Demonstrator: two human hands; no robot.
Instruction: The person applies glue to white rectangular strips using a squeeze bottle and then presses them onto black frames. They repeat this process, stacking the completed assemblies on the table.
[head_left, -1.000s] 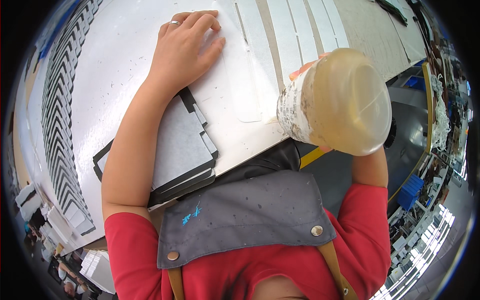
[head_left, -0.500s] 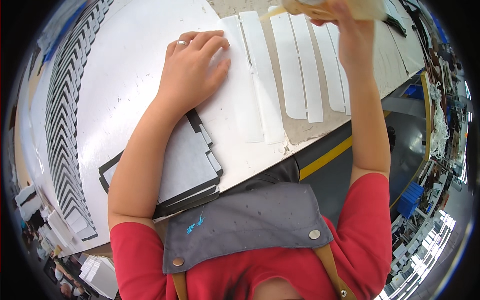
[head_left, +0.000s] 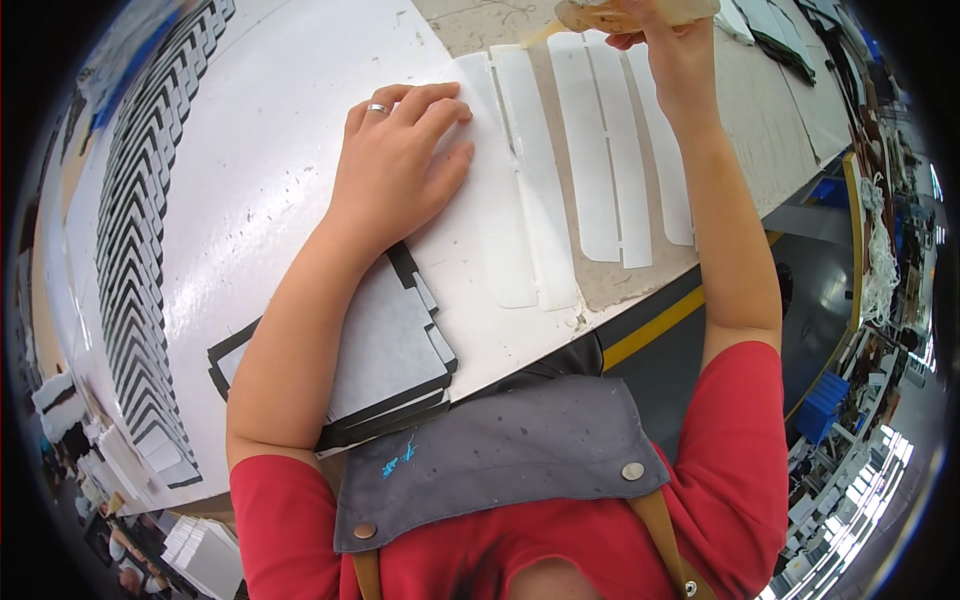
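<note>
My left hand (head_left: pixel 400 165) lies palm down on the white tabletop, fingers loosely apart, a ring on one finger. Its fingertips are at the left edge of the nearest pair of long white strips (head_left: pixel 525 170). At the top edge my right hand (head_left: pixel 682 70) grips a yellowish, translucent squeeze bottle (head_left: pixel 595 15), partly cut off by the frame. The bottle's thin nozzle (head_left: pixel 540 36) points left, its tip at the far end of that pair. Another pair of white strips (head_left: pixel 590 150) lies to the right, and a further strip (head_left: pixel 660 150) is partly behind my right forearm.
Beneath my left forearm lies a stack of grey panels with black edges (head_left: pixel 385 340). A long overlapping row of black-edged grey pieces (head_left: pixel 135 290) runs down the table's left side. The strips rest partly on a brownish board (head_left: pixel 610 285). A blue crate (head_left: pixel 822 408) stands at right.
My right hand and the bottle have moved left and farther away, bringing the nozzle to the strip's far end. The view has shifted slightly; my left hand keeps its place on the table.
</note>
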